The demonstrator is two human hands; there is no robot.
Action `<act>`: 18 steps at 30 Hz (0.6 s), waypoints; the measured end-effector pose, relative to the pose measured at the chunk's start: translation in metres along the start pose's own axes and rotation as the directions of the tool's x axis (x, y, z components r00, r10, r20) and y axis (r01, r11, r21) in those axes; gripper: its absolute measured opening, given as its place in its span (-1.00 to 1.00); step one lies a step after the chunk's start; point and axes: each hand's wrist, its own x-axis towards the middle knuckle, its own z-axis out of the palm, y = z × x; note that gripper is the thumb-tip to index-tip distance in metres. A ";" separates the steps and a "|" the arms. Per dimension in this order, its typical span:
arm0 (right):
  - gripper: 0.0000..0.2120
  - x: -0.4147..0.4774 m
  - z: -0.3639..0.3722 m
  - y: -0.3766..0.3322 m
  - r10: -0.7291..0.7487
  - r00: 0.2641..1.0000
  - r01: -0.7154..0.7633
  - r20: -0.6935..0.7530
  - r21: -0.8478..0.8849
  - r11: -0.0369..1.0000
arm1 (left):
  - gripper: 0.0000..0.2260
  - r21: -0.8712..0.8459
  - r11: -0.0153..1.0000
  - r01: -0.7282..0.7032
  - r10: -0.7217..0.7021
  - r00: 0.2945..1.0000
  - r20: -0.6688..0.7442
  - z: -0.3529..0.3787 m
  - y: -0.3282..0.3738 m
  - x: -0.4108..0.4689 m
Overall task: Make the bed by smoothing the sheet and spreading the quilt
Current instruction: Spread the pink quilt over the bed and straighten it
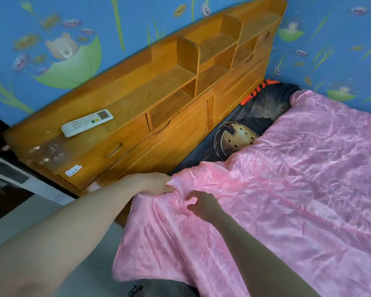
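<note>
A shiny pink quilt (287,179) lies spread over most of the bed, creased all over, with its near corner hanging over the bed's side. My left hand (156,182) grips the quilt's top near corner by the headboard. Just to the right, my right hand (204,203) hovers on the quilt with fingers loosely apart, holding nothing. A dark sheet (240,133) printed with a hockey mask shows in the uncovered strip along the headboard.
A wooden headboard (159,108) with shelves and drawers runs along the bed's head. A white remote control (87,122) lies on its low left shelf. Blue cartoon wallpaper (330,39) covers both walls. Pale floor (19,215) is at the left.
</note>
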 end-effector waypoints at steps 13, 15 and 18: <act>-0.44 0.028 0.069 -0.066 0.019 0.988 -0.022 -0.154 -0.017 1.000 | -0.36 0.165 0.986 0.017 0.000 0.994 -0.105 0.022 -0.084 0.026; -0.39 0.025 0.063 -0.055 0.065 0.982 -0.064 -0.176 0.013 0.998 | -0.37 0.173 0.984 -0.033 0.052 0.993 -0.109 0.027 -0.068 0.035; -0.33 0.019 0.049 -0.031 0.120 0.973 -0.115 -0.197 0.040 0.993 | -0.39 0.231 0.967 -0.106 0.138 0.982 -0.130 0.028 -0.037 0.045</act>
